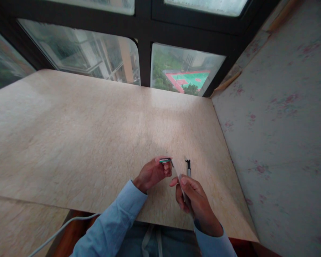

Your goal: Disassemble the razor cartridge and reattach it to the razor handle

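Observation:
Between the thumb and fingers of my left hand (155, 174) is a razor head (165, 160), a small black cartridge with a green strip. My right hand (195, 195) is closed around a slim white brush-like tool (177, 173), held at a slant. Its far tip comes right up to the razor head; whether the two touch I cannot tell. Just beyond my right hand, a black and silver razor handle (188, 168) lies on the pale countertop (96, 142), its forked end pointing away from me and its near end hidden by the hand.
Dark window frames (144, 53) border the far edge of the counter. A wall with flowered paper (283, 142) rises along the right side. At the lower left, a white cable (61, 228) runs past the counter's front edge near reddish wood (72, 237).

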Available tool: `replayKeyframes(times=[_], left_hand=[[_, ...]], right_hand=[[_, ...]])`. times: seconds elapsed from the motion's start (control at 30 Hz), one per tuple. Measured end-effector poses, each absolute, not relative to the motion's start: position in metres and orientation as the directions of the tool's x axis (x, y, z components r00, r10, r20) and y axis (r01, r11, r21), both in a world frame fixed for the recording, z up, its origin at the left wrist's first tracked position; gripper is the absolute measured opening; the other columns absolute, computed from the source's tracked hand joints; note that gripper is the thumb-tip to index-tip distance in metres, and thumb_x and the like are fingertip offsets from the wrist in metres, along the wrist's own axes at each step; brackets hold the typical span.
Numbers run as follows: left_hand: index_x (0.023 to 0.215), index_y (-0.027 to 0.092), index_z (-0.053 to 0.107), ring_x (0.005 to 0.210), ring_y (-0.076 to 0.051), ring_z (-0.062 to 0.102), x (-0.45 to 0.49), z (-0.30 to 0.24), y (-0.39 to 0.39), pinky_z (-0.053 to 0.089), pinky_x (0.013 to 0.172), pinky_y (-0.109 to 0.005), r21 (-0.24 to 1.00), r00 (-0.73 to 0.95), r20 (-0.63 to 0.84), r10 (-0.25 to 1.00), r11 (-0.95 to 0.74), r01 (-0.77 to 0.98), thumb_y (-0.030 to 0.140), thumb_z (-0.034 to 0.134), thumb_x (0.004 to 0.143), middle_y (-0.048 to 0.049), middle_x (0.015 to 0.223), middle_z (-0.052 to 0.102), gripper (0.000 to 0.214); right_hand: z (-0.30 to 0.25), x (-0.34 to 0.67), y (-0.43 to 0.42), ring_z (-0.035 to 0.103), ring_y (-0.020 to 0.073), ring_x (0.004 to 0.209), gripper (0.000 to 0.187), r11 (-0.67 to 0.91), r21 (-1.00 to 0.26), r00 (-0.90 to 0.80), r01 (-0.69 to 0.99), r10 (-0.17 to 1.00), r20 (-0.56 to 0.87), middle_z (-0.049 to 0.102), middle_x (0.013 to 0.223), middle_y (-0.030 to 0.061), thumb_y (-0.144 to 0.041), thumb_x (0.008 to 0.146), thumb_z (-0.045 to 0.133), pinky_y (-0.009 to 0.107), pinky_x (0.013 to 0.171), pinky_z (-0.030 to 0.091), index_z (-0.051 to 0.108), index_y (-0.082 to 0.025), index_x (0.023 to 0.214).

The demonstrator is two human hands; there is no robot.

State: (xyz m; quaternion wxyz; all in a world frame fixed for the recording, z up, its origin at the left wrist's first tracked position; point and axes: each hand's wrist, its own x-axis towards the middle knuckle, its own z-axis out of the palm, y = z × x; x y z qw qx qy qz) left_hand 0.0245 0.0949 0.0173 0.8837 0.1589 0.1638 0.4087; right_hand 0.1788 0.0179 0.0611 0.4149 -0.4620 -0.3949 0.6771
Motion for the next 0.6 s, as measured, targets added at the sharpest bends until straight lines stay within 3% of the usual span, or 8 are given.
replayKeyframes(times=[0.1,0.3,0.47,0.6], left_hand=[[0.095,0.010,0.073,0.067,-0.014,0.053,0.024,0.016,0.094,0.043,0.066,-0.029,0.438,0.610,-0.189,0.769,0.622,-0.649,0.046,0.080,0.069,-0.0039,0.073,0.058,0.045],[0.090,0.011,0.073,0.059,-0.010,0.048,0.027,0.019,0.093,0.040,0.060,-0.025,0.417,0.644,-0.123,0.755,0.629,-0.657,0.049,0.080,0.068,0.0012,0.065,0.048,0.045],[0.100,0.011,0.073,0.061,-0.010,0.048,0.027,0.025,0.092,0.039,0.058,-0.024,0.470,0.632,-0.158,0.759,0.620,-0.628,0.049,0.081,0.067,0.0004,0.066,0.050,0.051],[0.099,0.011,0.073,0.053,-0.009,0.045,0.027,0.025,0.091,0.035,0.049,-0.024,0.489,0.650,-0.117,0.751,0.613,-0.620,0.049,0.081,0.067,0.0019,0.065,0.047,0.050]], right_hand=[[0.057,0.175,0.015,0.033,0.0048,0.030,0.051,-0.358,-0.917,-0.291,-0.178,0.909,-0.299,0.051,0.043,-0.0048,-0.061,0.091,0.048,0.015,0.031,0.024,0.065,-0.013,0.091],[0.054,0.176,0.014,0.032,0.0045,0.031,0.047,-0.261,-0.941,-0.130,-0.215,0.963,-0.238,0.048,0.043,-0.0060,-0.058,0.094,0.046,0.015,0.032,0.024,0.063,-0.014,0.092],[0.057,0.169,0.016,0.034,0.0047,0.031,0.049,-0.309,-0.934,-0.256,-0.181,0.931,-0.259,0.050,0.044,-0.0054,-0.060,0.092,0.048,0.015,0.031,0.026,0.063,-0.014,0.089],[0.054,0.161,0.015,0.032,0.0045,0.030,0.051,-0.305,-0.926,-0.156,-0.222,0.949,-0.275,0.047,0.042,-0.0068,-0.062,0.091,0.046,0.015,0.030,0.023,0.063,-0.014,0.088]])
